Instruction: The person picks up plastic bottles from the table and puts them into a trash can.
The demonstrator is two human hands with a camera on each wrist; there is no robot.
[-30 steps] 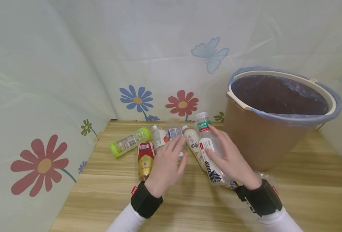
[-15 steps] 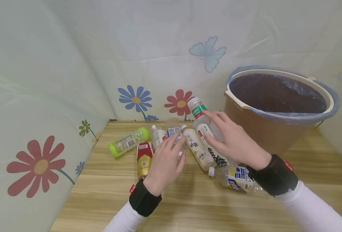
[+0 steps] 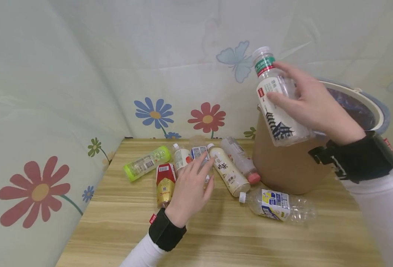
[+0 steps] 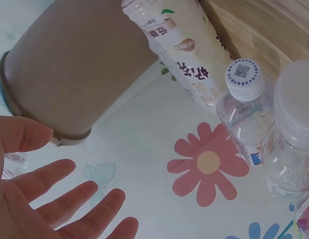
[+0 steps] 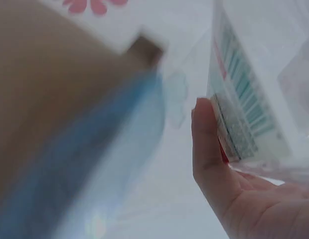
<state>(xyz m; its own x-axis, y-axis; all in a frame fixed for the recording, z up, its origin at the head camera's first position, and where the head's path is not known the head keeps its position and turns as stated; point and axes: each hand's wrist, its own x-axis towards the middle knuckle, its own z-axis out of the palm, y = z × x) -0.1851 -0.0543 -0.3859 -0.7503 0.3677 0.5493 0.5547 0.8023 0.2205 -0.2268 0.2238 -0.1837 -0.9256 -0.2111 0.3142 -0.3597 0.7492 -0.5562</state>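
In the head view my right hand (image 3: 316,104) grips a clear plastic bottle (image 3: 272,87) with a white label and a green neck band. It is raised, cap up and tilted, in front of the bin (image 3: 276,163). In the right wrist view the fingers wrap the bottle's label side (image 5: 251,94). My left hand (image 3: 190,191) hovers with relaxed, spread fingers over the bottles and holds nothing. Near it lie a milk tea bottle (image 3: 228,170), a red and gold bottle (image 3: 165,183) and a white-capped bottle (image 3: 182,157). A blue-labelled bottle (image 3: 199,152) is partly hidden.
A blue liner (image 3: 385,111) edges the bin's rim on the right. Also on the wooden table (image 3: 233,241) lie a green bottle (image 3: 148,163), a pink-capped bottle (image 3: 239,157) and a clear bottle (image 3: 276,204) with a blue and yellow label. Flowered fabric hangs behind.
My right hand has lifted the white-labelled bottle off the pile, up and to the right towards the bin. The pink-capped bottle has come into sight. My left hand has stayed nearly still.
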